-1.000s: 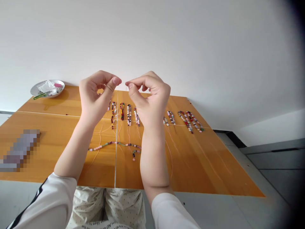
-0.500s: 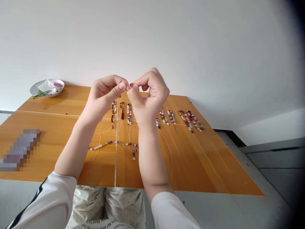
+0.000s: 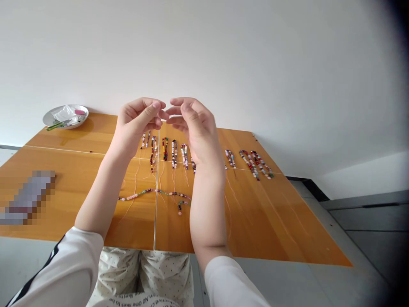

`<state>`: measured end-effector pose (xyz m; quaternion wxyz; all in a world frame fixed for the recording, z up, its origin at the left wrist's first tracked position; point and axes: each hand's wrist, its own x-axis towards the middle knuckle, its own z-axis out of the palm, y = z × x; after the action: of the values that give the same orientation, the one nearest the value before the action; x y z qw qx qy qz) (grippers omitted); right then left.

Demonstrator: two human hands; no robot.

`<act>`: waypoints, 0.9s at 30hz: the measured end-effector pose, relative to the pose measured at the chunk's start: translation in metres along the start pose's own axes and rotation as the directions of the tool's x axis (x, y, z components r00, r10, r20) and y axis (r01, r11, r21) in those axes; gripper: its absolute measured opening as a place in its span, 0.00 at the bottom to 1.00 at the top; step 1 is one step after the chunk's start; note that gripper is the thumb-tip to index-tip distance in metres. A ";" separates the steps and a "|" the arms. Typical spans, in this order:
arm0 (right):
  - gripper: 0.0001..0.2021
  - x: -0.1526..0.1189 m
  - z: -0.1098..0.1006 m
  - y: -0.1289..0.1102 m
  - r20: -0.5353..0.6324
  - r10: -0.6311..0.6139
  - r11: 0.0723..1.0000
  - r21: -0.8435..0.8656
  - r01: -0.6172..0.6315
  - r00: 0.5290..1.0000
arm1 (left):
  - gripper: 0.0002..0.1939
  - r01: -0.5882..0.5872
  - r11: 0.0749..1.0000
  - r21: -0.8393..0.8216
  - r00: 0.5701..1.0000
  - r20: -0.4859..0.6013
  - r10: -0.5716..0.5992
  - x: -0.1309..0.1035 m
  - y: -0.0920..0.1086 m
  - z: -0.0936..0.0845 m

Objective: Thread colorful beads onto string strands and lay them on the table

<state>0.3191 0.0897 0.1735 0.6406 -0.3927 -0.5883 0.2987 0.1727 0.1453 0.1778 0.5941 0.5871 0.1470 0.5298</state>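
Both my hands are raised over the table, close together. My left hand [image 3: 137,117] is closed, its thumb pressed to the index finger; anything in that pinch is too small to make out. Facing it, my right hand [image 3: 200,123] is open, fingers loosely stretched towards the left fingertips and thumb apart. No held thing shows in it. Below them a long string of mixed beads [image 3: 137,195] lies across the table, partly hidden by my right forearm. Behind it is a row of looped bead strands, among them a red and yellow strand [image 3: 165,149] and a pale pink strand [image 3: 174,154].
More looped bead strands [image 3: 249,164] lie at the right, with thin thread tails. A white plate [image 3: 47,119] holding a plastic bag and a green-handled tool stands at the back left. A pixelated flat object [image 3: 30,196] lies at the left. A wall rises behind the wooden table [image 3: 271,221].
The hands were touching at the fingertips, with a small dark red bit at the right fingers. Now they have parted slightly, and my right fingers have opened out.
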 end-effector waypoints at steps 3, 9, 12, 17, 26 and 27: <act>0.27 0.002 0.000 0.007 0.237 0.137 0.981 0.105 -0.166 0.962 | 0.09 0.010 1.000 0.023 1.000 -0.025 -0.010 0.000 0.001 0.000; 0.34 0.003 0.007 0.015 0.597 0.172 0.968 0.047 -0.248 0.784 | 0.07 0.017 0.999 0.045 0.998 -0.056 -0.014 -0.002 0.013 -0.004; 0.35 0.004 0.007 0.022 0.710 0.214 0.947 0.019 -0.322 0.671 | 0.06 0.021 1.000 -0.005 0.997 -0.080 -0.021 0.000 0.021 -0.013; 0.16 0.007 -0.003 0.029 0.735 0.066 0.931 0.197 -0.306 0.675 | 0.06 -0.037 0.979 -0.201 0.979 -0.206 -0.005 0.006 0.035 -0.046; 0.07 -0.005 -0.023 -0.008 0.543 -0.228 0.940 0.340 0.036 0.808 | 0.10 -0.056 0.983 -0.173 0.994 -0.103 0.038 0.001 0.056 -0.091; 0.06 -0.007 -0.022 -0.013 0.506 -0.234 0.946 0.316 0.074 0.830 | 0.07 -0.058 0.986 -0.159 0.996 -0.083 0.045 0.002 0.055 -0.091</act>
<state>0.3388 0.0741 0.1810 0.5220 -0.1483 -0.7248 0.4245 0.0761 0.1821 0.2008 0.6195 0.5193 0.1118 0.5780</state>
